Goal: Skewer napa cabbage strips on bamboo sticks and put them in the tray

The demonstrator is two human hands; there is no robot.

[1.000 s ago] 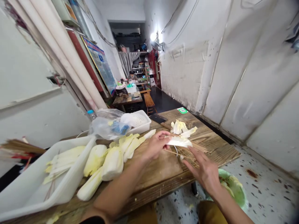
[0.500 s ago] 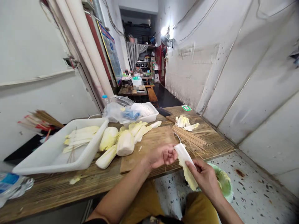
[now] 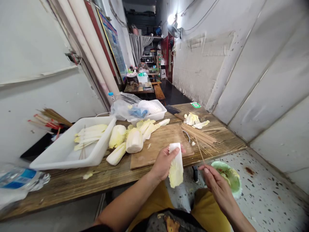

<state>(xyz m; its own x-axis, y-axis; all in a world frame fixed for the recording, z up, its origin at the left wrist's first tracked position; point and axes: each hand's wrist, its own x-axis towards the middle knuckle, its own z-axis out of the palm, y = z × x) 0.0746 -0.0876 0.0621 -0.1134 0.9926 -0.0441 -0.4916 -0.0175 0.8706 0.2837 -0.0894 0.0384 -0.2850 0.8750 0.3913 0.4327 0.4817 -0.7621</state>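
Observation:
My left hand [image 3: 165,161] is closed on a napa cabbage leaf [image 3: 176,170], its white stem end up and its yellow frill hanging down, just off the table's front edge. To the right, my right hand [image 3: 214,182] pinches a thin bamboo skewer [image 3: 199,148] that points up and away. The skewer and leaf are apart. A pile of skewers [image 3: 200,137] lies beside the wooden cutting board [image 3: 161,145]. Left of the board's middle are a cut cabbage head [image 3: 134,140], another cabbage piece [image 3: 117,136] and a narrow wedge [image 3: 116,154].
A white tub [image 3: 96,158] at left holds skewered leaves [image 3: 90,137]. A cleaver [image 3: 172,110] lies behind the board, near loose leaf scraps [image 3: 191,118]. A green basin [image 3: 238,187] stands on the floor at right. A plastic bottle [image 3: 21,177] lies at the left edge.
The cabbage leaf has passed from my right hand to my left. My right hand now holds a skewer and has moved slightly right. The view has shifted a little.

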